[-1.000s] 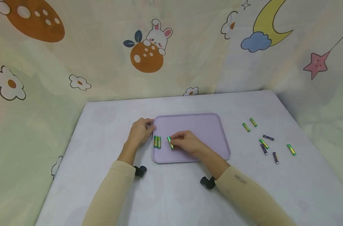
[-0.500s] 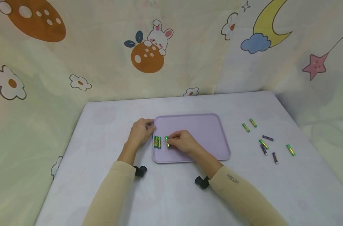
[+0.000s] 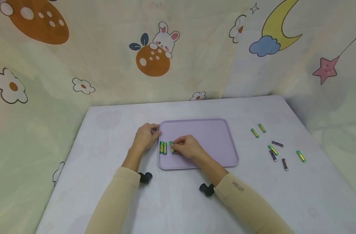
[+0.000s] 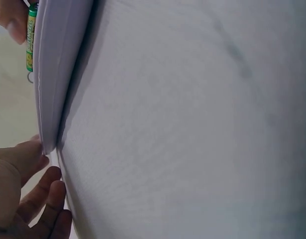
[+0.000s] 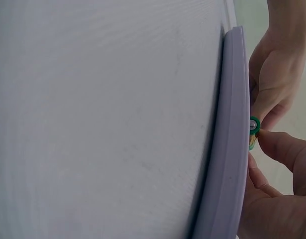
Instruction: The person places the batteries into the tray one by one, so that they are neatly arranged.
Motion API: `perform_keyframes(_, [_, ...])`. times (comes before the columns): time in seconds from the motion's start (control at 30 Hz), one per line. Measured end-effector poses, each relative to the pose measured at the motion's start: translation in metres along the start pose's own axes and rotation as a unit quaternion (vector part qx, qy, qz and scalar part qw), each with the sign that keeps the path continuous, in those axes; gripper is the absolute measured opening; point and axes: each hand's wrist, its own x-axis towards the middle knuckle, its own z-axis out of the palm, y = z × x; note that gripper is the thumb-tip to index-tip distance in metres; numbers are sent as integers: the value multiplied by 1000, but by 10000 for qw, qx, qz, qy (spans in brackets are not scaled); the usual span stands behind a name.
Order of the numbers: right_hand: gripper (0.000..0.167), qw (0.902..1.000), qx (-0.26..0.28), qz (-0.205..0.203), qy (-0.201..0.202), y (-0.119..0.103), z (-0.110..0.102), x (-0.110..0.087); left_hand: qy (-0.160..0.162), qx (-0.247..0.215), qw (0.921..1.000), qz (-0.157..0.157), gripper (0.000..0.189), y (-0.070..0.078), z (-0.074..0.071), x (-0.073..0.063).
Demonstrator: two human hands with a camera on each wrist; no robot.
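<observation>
Green battery (image 3: 171, 145) pinched in fingers of right hand (image 3: 188, 147) at tray's left part, beside two laid batteries (image 3: 165, 148). Tray (image 3: 207, 136) edge held by left hand (image 3: 145, 135). Placement judged underway; alignment, then release called for.

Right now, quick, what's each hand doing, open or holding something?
Left hand: open, touching the left edge of the purple tray.
Right hand: closed, pinching a green battery.
</observation>
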Motion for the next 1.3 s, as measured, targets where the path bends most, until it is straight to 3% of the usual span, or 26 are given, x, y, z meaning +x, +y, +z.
perform_keyframes(0.23, [18, 9989, 457, -4, -91, 5, -1, 1, 21, -14, 10000, 37, 41, 1, 2, 0])
perform_keyframes(0.73, [20, 9979, 482, 38, -439, 7, -5, -7, 21, 31, 10000, -69, 42, -4, 2, -4])
perform_keyframes(1.3, [23, 9984, 391, -83, -406, 23, -48, -23, 33, 100, 9999, 111, 42, 3, 1, -1])
